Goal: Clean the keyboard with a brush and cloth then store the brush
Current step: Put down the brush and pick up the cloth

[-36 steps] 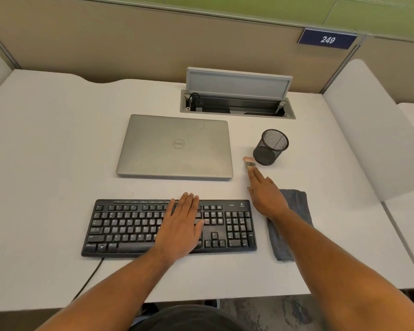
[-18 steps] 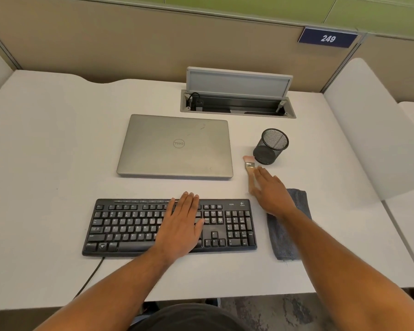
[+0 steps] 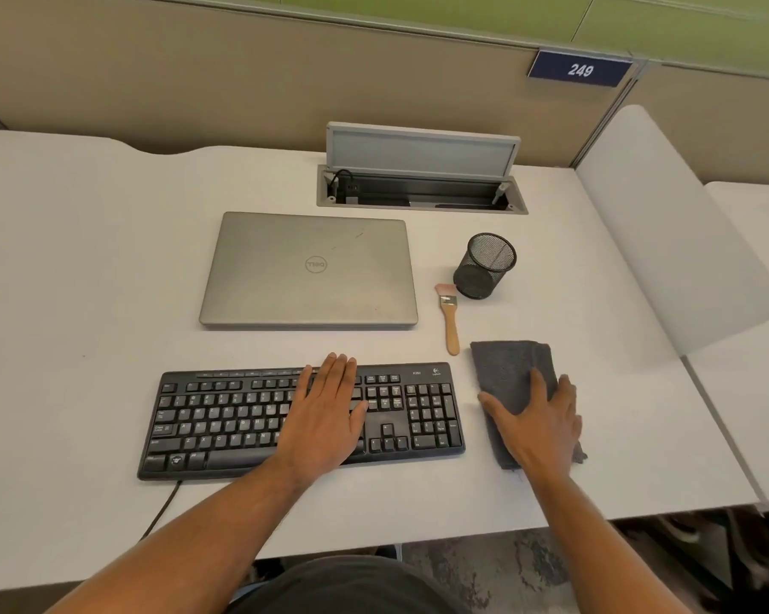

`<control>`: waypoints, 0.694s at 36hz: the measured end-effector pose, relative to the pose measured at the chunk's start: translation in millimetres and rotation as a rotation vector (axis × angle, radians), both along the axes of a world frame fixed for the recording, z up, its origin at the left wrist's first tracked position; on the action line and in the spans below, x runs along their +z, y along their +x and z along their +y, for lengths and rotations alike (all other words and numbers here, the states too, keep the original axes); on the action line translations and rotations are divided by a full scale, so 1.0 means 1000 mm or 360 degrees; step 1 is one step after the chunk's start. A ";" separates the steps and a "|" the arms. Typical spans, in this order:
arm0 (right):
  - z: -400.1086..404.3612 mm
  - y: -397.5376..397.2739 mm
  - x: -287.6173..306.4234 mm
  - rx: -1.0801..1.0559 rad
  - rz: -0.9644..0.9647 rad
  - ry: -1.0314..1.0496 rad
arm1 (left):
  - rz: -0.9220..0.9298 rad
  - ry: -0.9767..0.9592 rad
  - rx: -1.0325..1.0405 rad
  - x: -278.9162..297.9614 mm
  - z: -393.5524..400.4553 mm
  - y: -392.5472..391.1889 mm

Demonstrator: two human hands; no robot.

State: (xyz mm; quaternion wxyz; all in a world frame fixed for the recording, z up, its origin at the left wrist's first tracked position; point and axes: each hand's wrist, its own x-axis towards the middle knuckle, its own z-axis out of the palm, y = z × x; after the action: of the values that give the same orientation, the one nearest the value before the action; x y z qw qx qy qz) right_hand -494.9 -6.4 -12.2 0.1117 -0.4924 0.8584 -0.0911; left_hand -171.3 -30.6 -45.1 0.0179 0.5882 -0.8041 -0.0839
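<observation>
White desk (image 3: 85, 281), wide, bare at left. Closed silver laptop (image 3: 308, 270) sits mid-desk, a lidded cable tray (image 3: 422, 170) behind it. Black full-size keyboard (image 3: 302, 421) lies nearest you, its cable trailing off the front edge.

Your left hand (image 3: 325, 418) rests flat on the keys, fingers straight and together, gripping nothing; it pins the board. Your right hand (image 3: 537, 423) lies on the folded grey cloth (image 3: 513, 376) just right of the keyboard, fingers spread and relaxed on the fabric, not yet gathering it.

Black mesh pen cup (image 3: 485, 265) stands right of the laptop. Wooden-handled flat brush (image 3: 449, 319) lies on the desk, bristles just beside the cup's base, handle pointing toward the cloth's far corner, free of both hands.

Risks, as judged:
- Cloth dragged up carelessly could catch the brush handle and roll it toward the laptop.
- Ease your left palm and the board may skid under wiping.
- The mesh cup looks light; a hard drop of the brush could tip it.
</observation>
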 end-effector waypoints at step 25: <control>-0.007 0.100 0.034 0.0279 -0.0261 -0.0199 | 0.0124 0.0008 0.0026 0.008 -0.003 0.006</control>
State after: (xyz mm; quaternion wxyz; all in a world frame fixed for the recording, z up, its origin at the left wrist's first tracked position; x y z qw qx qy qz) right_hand -394.6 -13.3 22.1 0.1583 -0.5625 0.7926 -0.1741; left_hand -165.5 -33.5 -37.4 0.0484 0.5910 -0.7978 -0.1085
